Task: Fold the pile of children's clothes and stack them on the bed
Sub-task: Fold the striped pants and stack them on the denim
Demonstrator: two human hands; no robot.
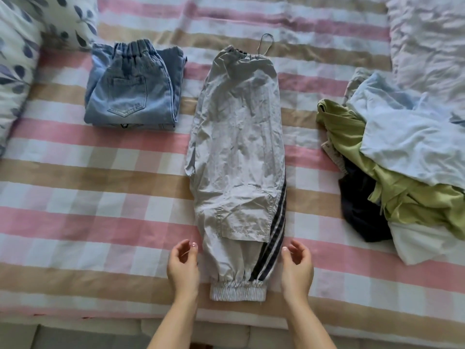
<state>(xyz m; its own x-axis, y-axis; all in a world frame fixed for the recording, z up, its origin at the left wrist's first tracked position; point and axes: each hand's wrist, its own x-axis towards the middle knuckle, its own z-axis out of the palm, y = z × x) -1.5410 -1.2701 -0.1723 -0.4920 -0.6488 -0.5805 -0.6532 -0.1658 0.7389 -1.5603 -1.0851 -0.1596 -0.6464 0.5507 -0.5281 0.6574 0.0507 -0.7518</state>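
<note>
Poised either side of the cuff, nothing gripped

Left hand (183, 268) and right hand (297, 267) loosely curved, empty, flanking grey trousers (236, 152) mid-bed (75, 197). Likely to slip askew if lifted by the top layer alone. Crumpled, halved lengthwise, dark stripes along right edge, drawstring loop trailing past waist.

Lighting: soft, even daylight, brightest on the white quilt (427, 34) at upper right. Shadows are faint, only thin ones beside the trousers (236, 147) and clothes pile (402, 152). Image: fairly sharp at centre, softer toward the corners, with the bed (75, 197) stripes bowed by wide-angle distortion.
</note>
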